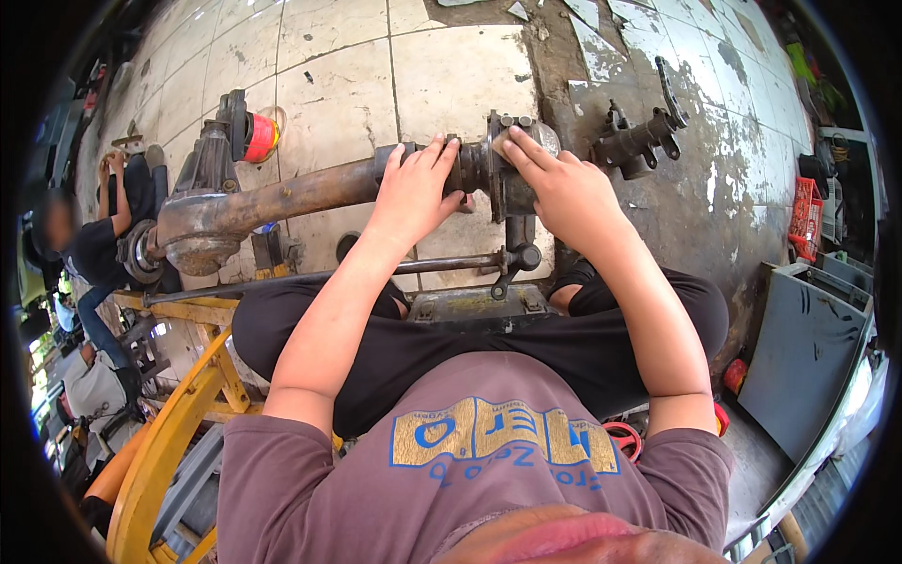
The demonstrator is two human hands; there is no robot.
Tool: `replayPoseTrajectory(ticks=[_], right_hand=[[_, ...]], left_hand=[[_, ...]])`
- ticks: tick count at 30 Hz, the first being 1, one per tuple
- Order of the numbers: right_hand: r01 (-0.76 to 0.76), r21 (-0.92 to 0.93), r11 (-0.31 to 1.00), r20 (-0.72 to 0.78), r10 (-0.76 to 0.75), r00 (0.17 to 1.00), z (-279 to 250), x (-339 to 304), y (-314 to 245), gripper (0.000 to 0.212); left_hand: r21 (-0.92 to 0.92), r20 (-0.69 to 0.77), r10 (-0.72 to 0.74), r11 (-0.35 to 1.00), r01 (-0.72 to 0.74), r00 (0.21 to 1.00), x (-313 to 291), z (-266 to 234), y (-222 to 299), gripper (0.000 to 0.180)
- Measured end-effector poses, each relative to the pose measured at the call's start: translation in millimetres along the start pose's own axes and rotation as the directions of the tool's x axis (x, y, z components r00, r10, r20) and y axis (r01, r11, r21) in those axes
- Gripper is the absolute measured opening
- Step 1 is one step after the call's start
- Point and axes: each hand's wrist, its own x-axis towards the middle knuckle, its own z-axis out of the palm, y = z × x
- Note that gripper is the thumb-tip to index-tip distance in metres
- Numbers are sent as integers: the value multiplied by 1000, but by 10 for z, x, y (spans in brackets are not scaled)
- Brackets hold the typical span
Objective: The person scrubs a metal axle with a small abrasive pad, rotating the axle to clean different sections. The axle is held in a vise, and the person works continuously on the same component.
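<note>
A long, rusty vehicle axle housing point(305, 195) lies across in front of me, its bulging differential end at the left. My left hand point(413, 193) rests over the tube near its right end, fingers spread on top and thumb bent round the near side. Against the flanged hub end point(515, 193), my right hand point(568, 193) presses its outstretched index and middle fingers. A small tan-grey flat piece point(501, 143) shows at those fingertips; its kind is unclear. Below the hub, a steel rod point(442, 264) with a joint at its end runs leftward.
A greasy steering-gear-like part point(639, 141) lies to the right on the stained tiles. Near the differential stand a red-and-yellow can point(262, 137) and a brush point(270, 252). A yellow metal frame point(169, 451) is at lower left, with another person point(103, 235) seated beyond. A grey cabinet point(803, 348) stands right.
</note>
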Motion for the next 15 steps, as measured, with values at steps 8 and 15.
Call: replayPoseTrajectory(ticks=[8,15], right_hand=[[-12,15,1000,17,12,1000,-82,-17,22,88],[-9,87,996,-28,11,1000,-11,-14,56,90]], left_hand=[[-2,4,8,1000,-8,1000,-8,-21,14,87],[6,3,-1,1000,1,1000,-7,-1,2,87]])
